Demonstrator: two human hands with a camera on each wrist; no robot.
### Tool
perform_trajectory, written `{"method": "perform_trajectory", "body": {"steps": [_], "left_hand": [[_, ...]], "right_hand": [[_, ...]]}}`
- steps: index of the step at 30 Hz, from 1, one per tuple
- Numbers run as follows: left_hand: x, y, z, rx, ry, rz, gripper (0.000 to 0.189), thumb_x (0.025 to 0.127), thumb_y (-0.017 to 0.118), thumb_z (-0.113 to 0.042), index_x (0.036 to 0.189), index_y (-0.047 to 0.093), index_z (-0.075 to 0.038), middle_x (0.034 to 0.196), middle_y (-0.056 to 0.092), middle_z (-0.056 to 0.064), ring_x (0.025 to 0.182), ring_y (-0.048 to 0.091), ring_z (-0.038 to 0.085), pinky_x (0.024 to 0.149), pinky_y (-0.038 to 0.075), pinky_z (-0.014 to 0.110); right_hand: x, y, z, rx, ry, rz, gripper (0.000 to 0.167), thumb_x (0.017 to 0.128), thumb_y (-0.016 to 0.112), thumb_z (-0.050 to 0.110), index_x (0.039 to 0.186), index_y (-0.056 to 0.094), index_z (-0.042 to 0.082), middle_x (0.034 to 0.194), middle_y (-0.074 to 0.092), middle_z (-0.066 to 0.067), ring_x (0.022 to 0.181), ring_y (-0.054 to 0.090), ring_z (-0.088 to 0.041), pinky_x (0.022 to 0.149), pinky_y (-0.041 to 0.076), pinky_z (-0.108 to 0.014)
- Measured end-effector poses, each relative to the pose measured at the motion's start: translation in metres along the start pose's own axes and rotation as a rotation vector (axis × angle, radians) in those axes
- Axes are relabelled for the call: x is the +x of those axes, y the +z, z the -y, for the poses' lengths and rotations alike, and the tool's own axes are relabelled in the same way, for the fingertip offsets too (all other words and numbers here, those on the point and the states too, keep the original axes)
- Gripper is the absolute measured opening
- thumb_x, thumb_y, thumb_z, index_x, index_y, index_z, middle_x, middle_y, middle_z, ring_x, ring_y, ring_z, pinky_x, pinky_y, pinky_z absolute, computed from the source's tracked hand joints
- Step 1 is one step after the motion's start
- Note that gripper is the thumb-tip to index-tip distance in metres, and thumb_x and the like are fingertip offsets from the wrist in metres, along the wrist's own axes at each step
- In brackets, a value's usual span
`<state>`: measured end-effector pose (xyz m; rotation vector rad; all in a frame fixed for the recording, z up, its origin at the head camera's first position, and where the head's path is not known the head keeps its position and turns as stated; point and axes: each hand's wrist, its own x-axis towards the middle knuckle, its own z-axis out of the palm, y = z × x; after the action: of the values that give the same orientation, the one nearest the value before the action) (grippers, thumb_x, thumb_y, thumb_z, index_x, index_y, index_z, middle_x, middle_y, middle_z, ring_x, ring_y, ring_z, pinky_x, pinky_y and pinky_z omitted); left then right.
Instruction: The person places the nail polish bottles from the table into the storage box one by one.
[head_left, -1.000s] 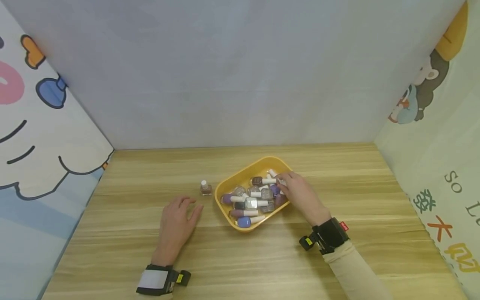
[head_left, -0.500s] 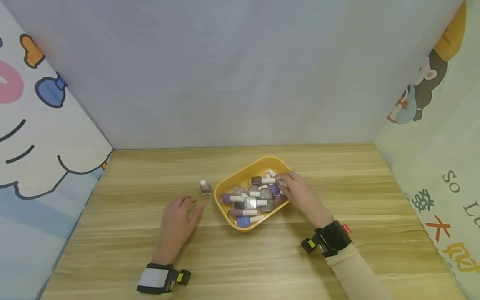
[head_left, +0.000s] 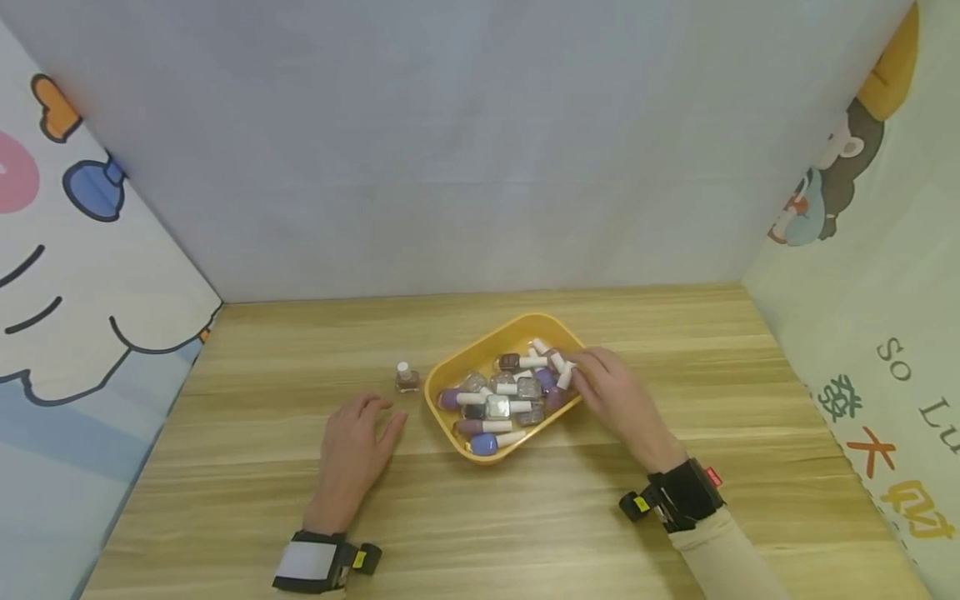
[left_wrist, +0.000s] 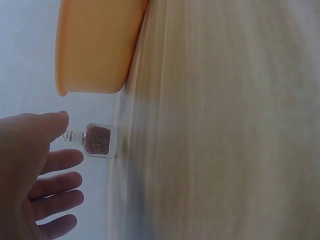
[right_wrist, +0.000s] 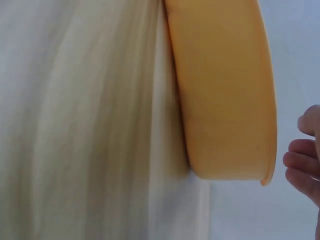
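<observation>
My right hand hovers at the right rim of a yellow basket, its fingertips right by a white cap. In the right wrist view, the fingers are bent and apart from the thumb, beside the basket wall; nothing shows between them. Nail polish bottles lie heaped in the basket, among them a blue one and a dark brown one. Relaxed, my left hand rests on the table, holding nothing. Just beyond it stands an upright brownish glitter polish bottle with a white cap.
The wood-grain table carries the basket near its middle. A grey backdrop rises along the far edge. Printed panels stand at both sides, the left panel with cartoon shapes and the right panel with lettering.
My right hand has drawn back slightly to the right, uncovering white caps at that end of the basket. My left hand stays where it was. The head view has shifted a little.
</observation>
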<state>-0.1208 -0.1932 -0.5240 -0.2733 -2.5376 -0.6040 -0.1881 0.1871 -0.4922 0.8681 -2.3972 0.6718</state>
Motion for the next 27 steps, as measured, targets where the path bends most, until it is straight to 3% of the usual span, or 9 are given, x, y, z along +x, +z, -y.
{"method": "perform_trajectory", "body": {"steps": [9, 16, 27], "left_hand": [[-0.002, -0.001, 0.001, 0.006, -0.023, 0.018, 0.031, 0.089, 0.082, -0.023, 0.102, 0.073, 0.003, 0.109, 0.071, 0.022, 0.101, 0.068, 0.042, 0.088, 0.056, 0.058], [-0.003, -0.002, 0.001, -0.005, -0.03, 0.016, 0.032, 0.088, 0.082, -0.023, 0.103, 0.073, 0.004, 0.108, 0.07, 0.022, 0.101, 0.068, 0.042, 0.087, 0.056, 0.057], [-0.004, -0.002, 0.003, -0.004, -0.022, 0.007, 0.032, 0.088, 0.082, -0.023, 0.102, 0.073, 0.004, 0.106, 0.07, 0.022, 0.099, 0.068, 0.041, 0.084, 0.057, 0.056]], "right_hand": [[-0.017, -0.006, -0.007, -0.077, -0.024, -0.077, 0.037, 0.084, 0.077, -0.004, 0.119, 0.067, -0.006, 0.112, 0.069, -0.021, 0.101, 0.068, -0.035, 0.088, 0.061, -0.047], [-0.028, -0.012, -0.009, -0.095, 0.007, -0.089, 0.042, 0.085, 0.074, -0.003, 0.126, 0.064, -0.007, 0.121, 0.069, -0.023, 0.109, 0.067, -0.039, 0.095, 0.057, -0.053], [-0.043, -0.02, -0.018, -0.138, 0.029, -0.123, 0.047, 0.082, 0.078, -0.005, 0.127, 0.063, -0.007, 0.122, 0.067, -0.026, 0.106, 0.068, -0.043, 0.091, 0.058, -0.056]]}}
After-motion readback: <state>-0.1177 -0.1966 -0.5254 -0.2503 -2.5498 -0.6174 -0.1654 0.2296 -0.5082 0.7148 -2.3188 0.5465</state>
